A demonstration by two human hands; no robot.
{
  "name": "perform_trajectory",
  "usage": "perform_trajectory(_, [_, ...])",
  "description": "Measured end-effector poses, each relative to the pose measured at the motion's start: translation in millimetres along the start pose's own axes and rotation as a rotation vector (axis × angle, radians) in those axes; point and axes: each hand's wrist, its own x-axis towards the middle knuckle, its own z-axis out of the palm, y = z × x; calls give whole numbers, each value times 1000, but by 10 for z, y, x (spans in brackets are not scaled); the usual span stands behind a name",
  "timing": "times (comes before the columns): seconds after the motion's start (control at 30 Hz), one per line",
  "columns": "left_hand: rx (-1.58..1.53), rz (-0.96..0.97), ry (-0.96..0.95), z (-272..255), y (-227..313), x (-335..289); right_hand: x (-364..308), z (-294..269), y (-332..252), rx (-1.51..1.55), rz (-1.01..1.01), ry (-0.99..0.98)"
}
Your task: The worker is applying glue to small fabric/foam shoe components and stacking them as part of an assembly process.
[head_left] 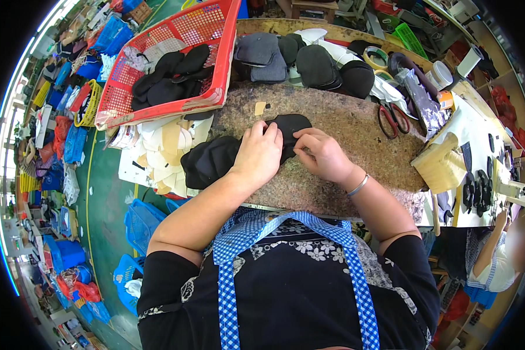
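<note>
On the stone-like worktop (pixel 356 114) in front of me lies a flat, rounded black piece (pixel 293 122), which looks like a cut shoe part. My left hand (pixel 259 153) presses down on its left side, fingers bent and close together. At its right edge, my right hand (pixel 323 155) is closed with thumb and fingertips pinched; whatever is between the tips is too small to make out. A pile of similar black pieces (pixel 211 163) lies overlapping beside my left wrist. Beyond my hands is a small tan scrap (pixel 260 108).
A red plastic basket (pixel 220 87) holding black pieces stands at the far left, with cream cutouts (pixel 160 153) below it. Stacked dark pieces (pixel 316 67) and a tape roll (pixel 375 57) line the back. Red-handled scissors (pixel 394 121) lie right. Another person (pixel 496 265) works at far right.
</note>
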Motion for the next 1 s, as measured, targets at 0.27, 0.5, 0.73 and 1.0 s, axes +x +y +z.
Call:
perform_trajectory(0.27, [-190, 42, -105, -207, -145, -30, 13, -217, -208, 576, 390, 121])
perform_trajectory(0.5, [-25, 69, 737, -1026, -256, 162, -5, -484, 42, 858, 543, 951])
perform_trajectory(0.73, [208, -40, 584, -1009, -713, 63, 42, -71, -40, 722, 451, 242])
perform_trajectory(1.0, [-163, 164, -37, -248, -191, -537, 108, 104, -85, 135, -4, -95])
